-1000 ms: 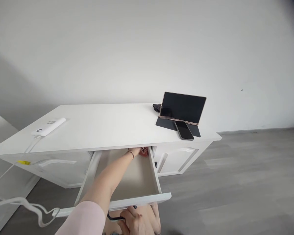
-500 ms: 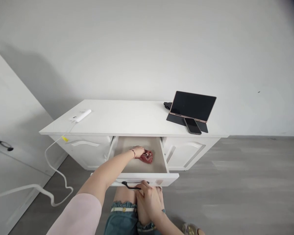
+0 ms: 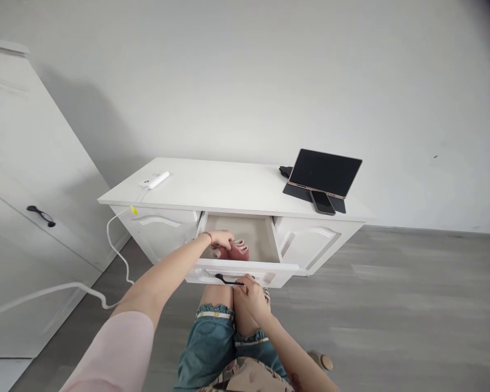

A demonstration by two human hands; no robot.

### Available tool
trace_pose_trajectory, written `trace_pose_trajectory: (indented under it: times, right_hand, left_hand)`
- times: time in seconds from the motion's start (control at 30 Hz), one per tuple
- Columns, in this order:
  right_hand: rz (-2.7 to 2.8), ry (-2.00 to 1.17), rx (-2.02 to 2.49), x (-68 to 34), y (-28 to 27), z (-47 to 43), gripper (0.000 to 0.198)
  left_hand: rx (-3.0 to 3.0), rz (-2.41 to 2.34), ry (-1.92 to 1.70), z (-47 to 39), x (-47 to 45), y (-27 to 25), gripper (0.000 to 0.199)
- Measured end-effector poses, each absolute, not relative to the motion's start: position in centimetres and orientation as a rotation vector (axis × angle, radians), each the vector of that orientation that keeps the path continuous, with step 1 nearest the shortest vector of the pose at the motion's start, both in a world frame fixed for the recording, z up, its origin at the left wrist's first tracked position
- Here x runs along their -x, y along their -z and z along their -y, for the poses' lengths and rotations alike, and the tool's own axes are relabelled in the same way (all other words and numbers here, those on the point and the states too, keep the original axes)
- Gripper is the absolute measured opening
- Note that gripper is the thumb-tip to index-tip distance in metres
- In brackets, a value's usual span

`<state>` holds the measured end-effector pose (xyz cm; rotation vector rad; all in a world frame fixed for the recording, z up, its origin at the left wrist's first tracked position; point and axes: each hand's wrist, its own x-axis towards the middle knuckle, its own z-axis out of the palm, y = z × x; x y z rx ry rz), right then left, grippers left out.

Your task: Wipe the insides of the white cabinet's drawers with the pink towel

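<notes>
My left hand (image 3: 221, 238) reaches down into a pulled-out drawer (image 3: 266, 234) of a white cabinet. Its fingers are closed on a red folded cloth (image 3: 239, 251) with whitish edges, near the front left of the drawer. The front panel hides the cloth's lower part, and the fingertips are partly covered. My right hand (image 3: 253, 296) is at the drawer front, its fingers curled around the right end of the black drawer handle (image 3: 225, 281).
On the white cabinet top (image 3: 224, 182) stand a dark-screened tablet (image 3: 325, 173), a phone (image 3: 322, 202) and a black item (image 3: 285, 171) behind. A white power strip (image 3: 157, 180) trails its cord (image 3: 120, 253) down the left side. A wardrobe (image 3: 36, 163) stands left.
My view has shifted, showing more of the wardrobe. The cloth and my left hand are now closer to the drawer's front panel. My right hand stays on the handle.
</notes>
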<state>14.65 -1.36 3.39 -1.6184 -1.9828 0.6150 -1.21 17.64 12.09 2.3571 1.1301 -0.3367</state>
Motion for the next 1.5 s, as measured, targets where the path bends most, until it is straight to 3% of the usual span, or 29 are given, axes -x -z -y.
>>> trace_pose_trajectory:
  times: [0.17,0.27,0.37,0.47,0.6,0.7,0.97,1.2,1.37,1.5]
  right_hand:
    - [1.91,-0.695,1.588,-14.6,-3.0,1.4,0.02]
    - [1.913,-0.7,1.578,-14.7,-2.8,1.4,0.021]
    - [1.926,-0.69,1.561,-14.8,-2.6,1.2,0.022]
    - [1.942,-0.673,1.554,-14.8,-2.5,1.1,0.021]
    - [1.954,-0.657,1.581,-14.7,-2.6,1.1,0.021]
    - [1.956,-0.657,1.606,-14.6,-3.0,1.1,0.021]
    - [2.028,-0.511,1.747,-14.0,-4.0,2.8,0.031]
    - [2.046,-0.354,1.722,-13.1,-2.3,4.4,0.061]
    - [1.921,-0.427,1.476,-14.1,-1.8,4.4,0.053]
    - [1.631,-0.294,1.401,-17.7,-1.8,4.3,0.032]
  left_hand:
    - [-2.428,-1.237,-0.205,-13.7,6.3,-18.9,0.023]
    - [-2.31,-1.394,-0.887,-7.3,9.1,-20.7,0.016]
    - [-2.123,-1.777,-1.374,-0.5,10.2,-18.4,0.012]
    - [-1.965,-2.184,-1.711,3.6,9.7,-12.6,0.009]
    - [-1.998,-2.259,-1.464,3.9,8.5,-5.2,0.029]
    - [-1.964,-2.241,-1.486,2.8,7.3,-2.9,0.037]
    - [-1.874,-2.326,-1.574,2.1,3.9,-3.0,0.044]
    - [-2.216,-2.22,-1.322,1.5,0.9,-3.3,0.039]
    - [-2.505,-2.063,-1.213,1.1,-2.4,-4.7,0.042]
    - [-2.57,-2.045,-1.271,0.9,-3.7,-5.0,0.042]
